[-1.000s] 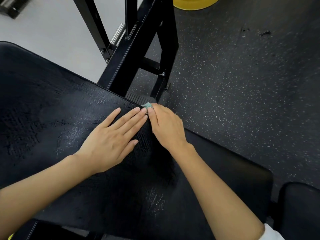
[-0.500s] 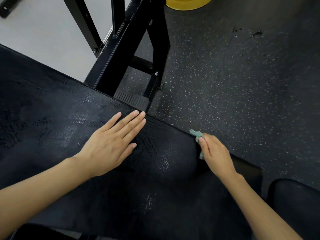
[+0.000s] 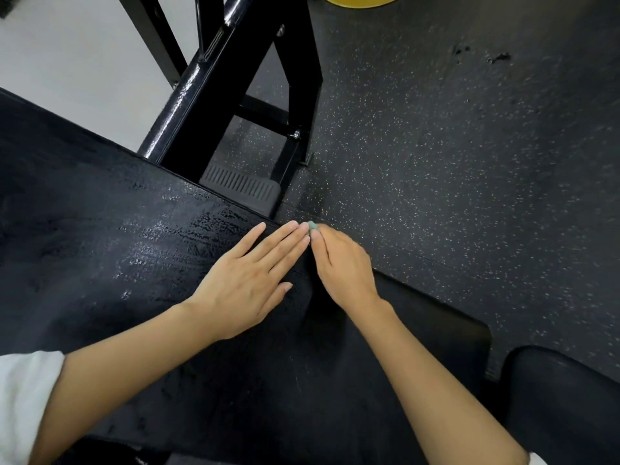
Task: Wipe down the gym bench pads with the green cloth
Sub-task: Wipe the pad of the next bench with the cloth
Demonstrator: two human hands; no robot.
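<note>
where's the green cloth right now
In the head view, near the middle, the green cloth is mostly hidden under the right hand, a corner peeking out at the far edge of the bench pad, just beside the left hand.

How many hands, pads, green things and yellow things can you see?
Hands: 2 (left hand, right hand)
Black pads: 2 (main pad, second pad)
Green things: 1 (green cloth)
Yellow things: 1 (yellow object)
Total: 6

Pad (image 3: 100, 246): was black with shiny streaks.
Cloth (image 3: 312, 226): was green.
Floor (image 3: 469, 162): was dark grey with tiny white dots.
Frame (image 3: 201, 95): was shiny black.
Sleeve (image 3: 23, 397): was white.
</note>
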